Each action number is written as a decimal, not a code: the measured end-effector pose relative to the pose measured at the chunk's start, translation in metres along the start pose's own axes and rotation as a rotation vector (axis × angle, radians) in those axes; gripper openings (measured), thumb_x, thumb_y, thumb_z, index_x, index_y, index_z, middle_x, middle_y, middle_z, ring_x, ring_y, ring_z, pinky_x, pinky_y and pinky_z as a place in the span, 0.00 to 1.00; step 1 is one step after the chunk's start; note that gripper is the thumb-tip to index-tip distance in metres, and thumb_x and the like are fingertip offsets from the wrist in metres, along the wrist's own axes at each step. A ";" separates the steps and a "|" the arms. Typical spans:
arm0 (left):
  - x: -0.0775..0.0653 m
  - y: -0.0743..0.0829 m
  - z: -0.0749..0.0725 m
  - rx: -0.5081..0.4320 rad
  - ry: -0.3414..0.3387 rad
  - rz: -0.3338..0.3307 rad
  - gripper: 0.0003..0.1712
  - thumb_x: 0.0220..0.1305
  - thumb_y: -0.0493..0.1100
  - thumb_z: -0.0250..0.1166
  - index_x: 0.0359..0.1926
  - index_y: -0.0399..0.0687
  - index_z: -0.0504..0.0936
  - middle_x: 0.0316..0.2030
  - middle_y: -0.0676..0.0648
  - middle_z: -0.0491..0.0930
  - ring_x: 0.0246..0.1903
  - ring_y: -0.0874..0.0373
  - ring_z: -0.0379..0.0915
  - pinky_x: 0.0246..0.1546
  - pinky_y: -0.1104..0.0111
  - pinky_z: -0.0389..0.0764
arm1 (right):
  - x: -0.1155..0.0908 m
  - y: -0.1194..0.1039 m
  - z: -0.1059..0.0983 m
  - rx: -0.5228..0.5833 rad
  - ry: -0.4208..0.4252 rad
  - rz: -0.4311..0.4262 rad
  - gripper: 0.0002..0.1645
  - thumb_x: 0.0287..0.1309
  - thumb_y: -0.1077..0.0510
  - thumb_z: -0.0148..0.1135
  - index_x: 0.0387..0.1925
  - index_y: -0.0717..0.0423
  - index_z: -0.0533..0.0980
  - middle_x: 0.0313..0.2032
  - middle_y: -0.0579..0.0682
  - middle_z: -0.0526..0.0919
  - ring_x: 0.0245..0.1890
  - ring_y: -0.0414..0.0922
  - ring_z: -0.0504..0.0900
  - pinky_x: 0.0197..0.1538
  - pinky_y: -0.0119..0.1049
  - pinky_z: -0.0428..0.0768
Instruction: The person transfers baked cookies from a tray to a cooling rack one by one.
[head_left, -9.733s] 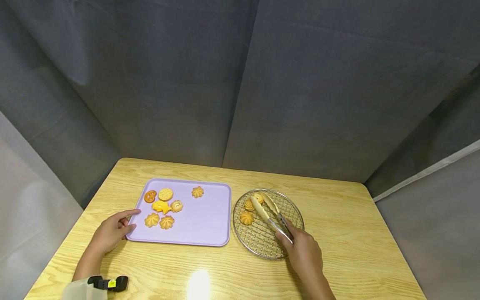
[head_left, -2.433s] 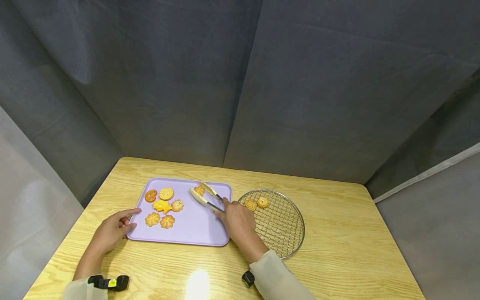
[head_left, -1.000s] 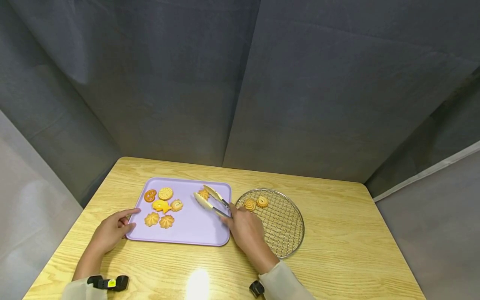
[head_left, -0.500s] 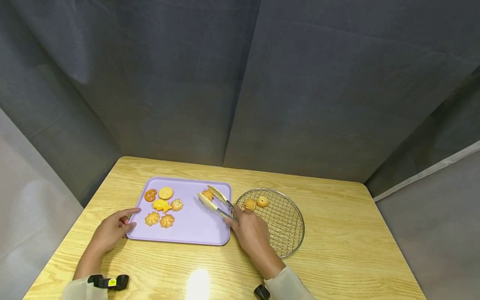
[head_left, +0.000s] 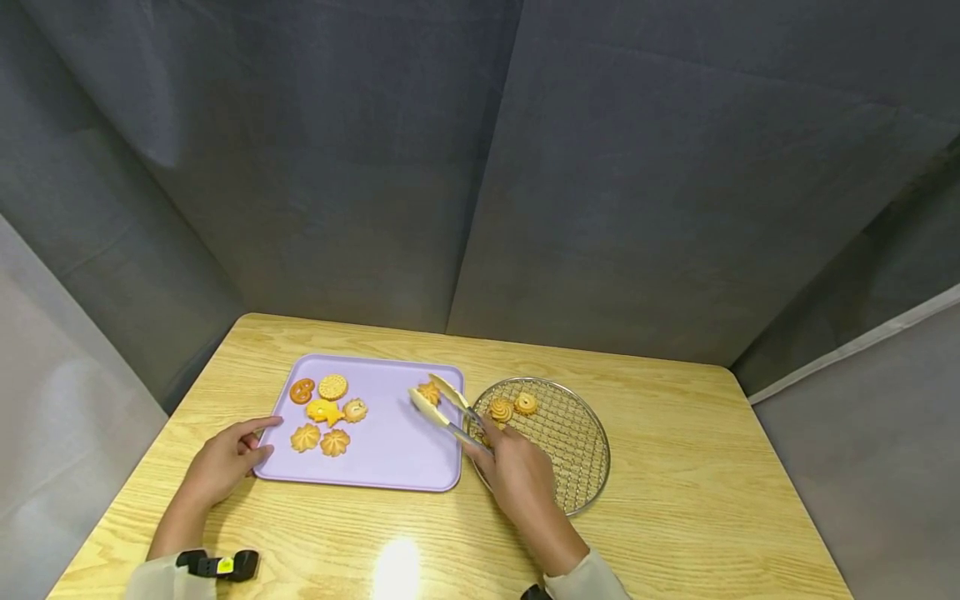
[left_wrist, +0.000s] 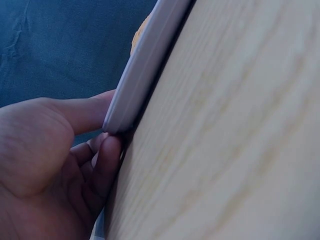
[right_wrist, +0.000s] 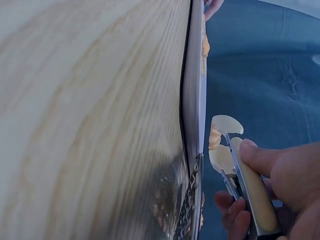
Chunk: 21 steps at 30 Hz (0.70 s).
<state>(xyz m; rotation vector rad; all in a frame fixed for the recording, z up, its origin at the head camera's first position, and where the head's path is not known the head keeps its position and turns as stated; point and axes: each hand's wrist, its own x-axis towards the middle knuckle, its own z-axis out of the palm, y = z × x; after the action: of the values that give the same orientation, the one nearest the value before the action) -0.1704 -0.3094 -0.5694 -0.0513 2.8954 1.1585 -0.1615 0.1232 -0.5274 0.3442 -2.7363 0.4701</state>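
Note:
My left hand (head_left: 221, 462) pinches the left edge of a lilac tray (head_left: 397, 467), the thumb over the rim and the other fingers below it, as the left wrist view shows. My right hand (head_left: 521, 475) grips a pair of tongs (head_left: 431, 411) by its handles. Between the cream-coloured tips is a star-shaped cookie (head_left: 430, 393), over the tray's right end; in the right wrist view it stands clear of the tray surface. To the right lies a round wire rack (head_left: 562, 467), partly behind my right hand.
Grouped at the tray's left are a pretzel (head_left: 302, 391), a round cookie (head_left: 332, 386), a fish-shaped cookie (head_left: 324, 412) and several others. A swirl cookie (head_left: 500, 409) and a ring-like cookie (head_left: 526, 403) sit on the rack; another is mostly hidden by my hand.
Earlier the tongs were over the rack, then came to the star-shaped cookie on the tray. Over the last second, the tongs and that cookie have moved right toward the rack. My left hand stays put.

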 end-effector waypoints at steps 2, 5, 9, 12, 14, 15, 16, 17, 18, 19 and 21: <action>0.000 0.000 0.000 -0.002 0.000 -0.003 0.25 0.70 0.36 0.66 0.67 0.42 0.78 0.36 0.46 0.71 0.28 0.58 0.67 0.25 0.69 0.70 | -0.002 0.002 -0.001 0.002 0.001 0.003 0.33 0.60 0.41 0.73 0.63 0.50 0.81 0.33 0.54 0.87 0.22 0.50 0.82 0.23 0.41 0.75; 0.000 0.000 0.000 -0.003 -0.001 -0.002 0.25 0.70 0.36 0.66 0.67 0.41 0.77 0.36 0.46 0.70 0.28 0.58 0.67 0.24 0.69 0.70 | -0.005 0.003 -0.004 0.002 -0.006 0.012 0.34 0.60 0.41 0.72 0.63 0.50 0.81 0.34 0.54 0.87 0.23 0.50 0.82 0.24 0.42 0.77; 0.000 0.000 0.000 -0.003 0.001 0.001 0.25 0.70 0.36 0.66 0.67 0.42 0.78 0.35 0.46 0.71 0.27 0.58 0.67 0.24 0.69 0.70 | -0.009 0.005 -0.006 0.011 -0.019 0.037 0.34 0.60 0.40 0.72 0.64 0.48 0.80 0.33 0.52 0.86 0.24 0.48 0.82 0.25 0.44 0.78; 0.000 -0.001 0.000 -0.002 0.006 0.008 0.25 0.70 0.36 0.66 0.67 0.41 0.78 0.35 0.46 0.71 0.27 0.58 0.67 0.24 0.69 0.70 | -0.013 0.008 -0.008 0.019 -0.021 0.057 0.34 0.59 0.40 0.72 0.64 0.46 0.80 0.29 0.48 0.84 0.22 0.45 0.79 0.24 0.42 0.75; 0.000 -0.001 0.000 0.001 0.008 0.011 0.26 0.69 0.35 0.66 0.67 0.41 0.78 0.35 0.46 0.72 0.27 0.58 0.67 0.24 0.69 0.70 | -0.015 0.010 -0.009 0.019 -0.023 0.063 0.34 0.59 0.40 0.72 0.65 0.46 0.80 0.28 0.46 0.83 0.21 0.42 0.76 0.23 0.40 0.74; 0.000 -0.001 0.000 0.002 0.006 0.013 0.26 0.69 0.35 0.66 0.67 0.41 0.78 0.35 0.46 0.72 0.27 0.57 0.67 0.24 0.69 0.69 | -0.016 0.010 -0.010 0.018 -0.025 0.064 0.34 0.60 0.39 0.72 0.65 0.45 0.80 0.27 0.45 0.82 0.20 0.41 0.75 0.23 0.39 0.73; 0.000 -0.001 0.000 0.002 0.006 0.012 0.26 0.69 0.35 0.66 0.67 0.41 0.78 0.35 0.46 0.71 0.27 0.57 0.67 0.24 0.69 0.69 | -0.017 0.011 -0.011 0.020 -0.028 0.066 0.34 0.60 0.39 0.72 0.65 0.45 0.79 0.27 0.45 0.82 0.20 0.40 0.73 0.23 0.39 0.73; 0.000 -0.001 0.000 0.003 0.006 0.014 0.26 0.69 0.35 0.66 0.67 0.41 0.78 0.35 0.46 0.71 0.27 0.57 0.67 0.24 0.69 0.69 | -0.018 0.012 -0.012 0.021 -0.030 0.066 0.34 0.60 0.39 0.71 0.66 0.45 0.79 0.26 0.45 0.81 0.19 0.39 0.73 0.23 0.38 0.73; 0.000 0.000 0.000 0.003 0.007 0.012 0.26 0.69 0.35 0.66 0.67 0.42 0.78 0.35 0.46 0.72 0.27 0.57 0.67 0.24 0.69 0.69 | -0.019 0.013 -0.012 0.021 -0.030 0.067 0.34 0.60 0.39 0.71 0.66 0.46 0.79 0.27 0.45 0.81 0.19 0.39 0.73 0.24 0.39 0.73; 0.000 0.000 0.000 0.003 0.007 0.013 0.26 0.69 0.35 0.66 0.67 0.42 0.78 0.35 0.46 0.71 0.27 0.57 0.67 0.24 0.69 0.69 | -0.020 0.014 -0.013 0.022 -0.030 0.069 0.34 0.61 0.39 0.71 0.66 0.46 0.79 0.27 0.46 0.82 0.20 0.39 0.74 0.24 0.39 0.74; 0.000 -0.001 0.001 0.001 0.006 0.015 0.26 0.69 0.35 0.66 0.67 0.41 0.78 0.35 0.46 0.71 0.27 0.57 0.67 0.24 0.69 0.69 | -0.024 0.016 -0.015 0.025 -0.028 0.078 0.34 0.61 0.39 0.71 0.66 0.46 0.79 0.29 0.47 0.83 0.21 0.41 0.77 0.26 0.41 0.76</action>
<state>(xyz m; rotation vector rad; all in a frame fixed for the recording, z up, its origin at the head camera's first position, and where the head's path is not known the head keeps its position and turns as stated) -0.1701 -0.3095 -0.5707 -0.0333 2.9069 1.1609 -0.1401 0.1474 -0.5267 0.2529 -2.7813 0.5249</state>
